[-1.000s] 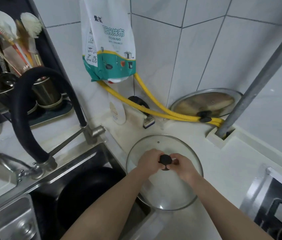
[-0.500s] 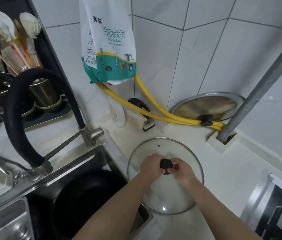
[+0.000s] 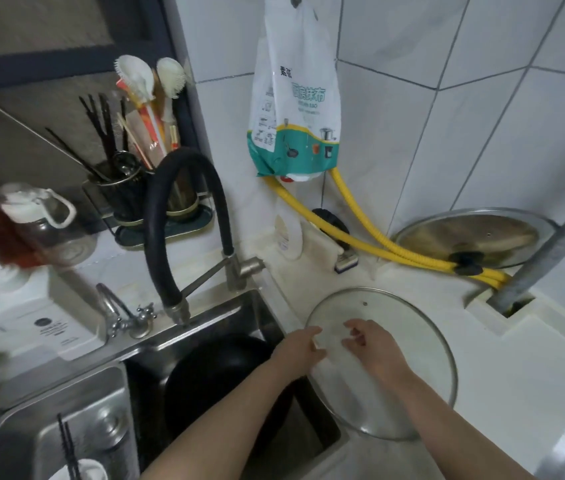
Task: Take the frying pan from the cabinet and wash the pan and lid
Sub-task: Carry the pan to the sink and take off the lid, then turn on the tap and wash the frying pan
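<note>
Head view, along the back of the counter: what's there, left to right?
White-capped clear jug → dark utensil holder → black faucet hose → hanging kitchen-rag bag → yellow corrugated hose → steel lid leaning on tiles → grey metal pipe.

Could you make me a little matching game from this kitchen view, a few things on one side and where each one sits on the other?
Things:
1. glass lid
2. frying pan
3. metal lid
4. kitchen rag bag

Places:
A. hanging on the tiled wall
B. flat on the white counter, under both hands
C. inside the sink basin
D. leaning against the wall behind the yellow hose

Pairs: 1-B, 2-C, 3-D, 4-A
</note>
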